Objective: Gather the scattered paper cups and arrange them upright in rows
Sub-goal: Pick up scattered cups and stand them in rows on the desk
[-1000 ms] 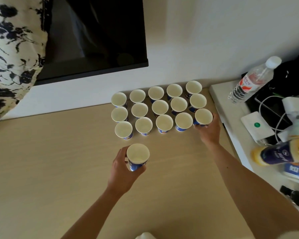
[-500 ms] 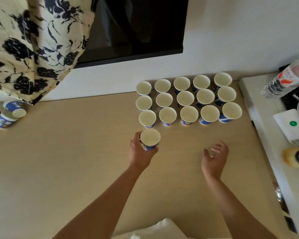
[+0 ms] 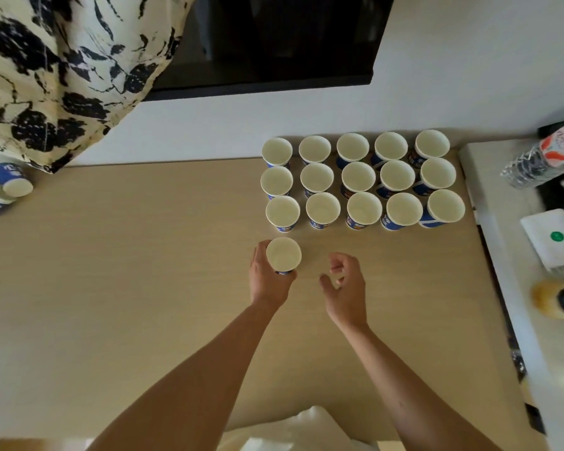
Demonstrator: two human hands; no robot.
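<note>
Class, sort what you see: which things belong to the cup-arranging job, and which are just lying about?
Job: held cup, left hand, fifteen cups in rows, stray cups at far left, right hand.
Lying about: water bottle, white box, yellow bottle, patterned cloth, dark screen.

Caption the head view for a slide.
Left hand holds an upright paper cup near three rows of five; right hand hovers empty.

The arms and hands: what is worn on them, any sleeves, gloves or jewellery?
Nothing visible. The left arm and right arm are bare to the frame's edge, no sleeves. The left hand and right hand have no gloves, and no watch, bracelet or ring shows.
</note>
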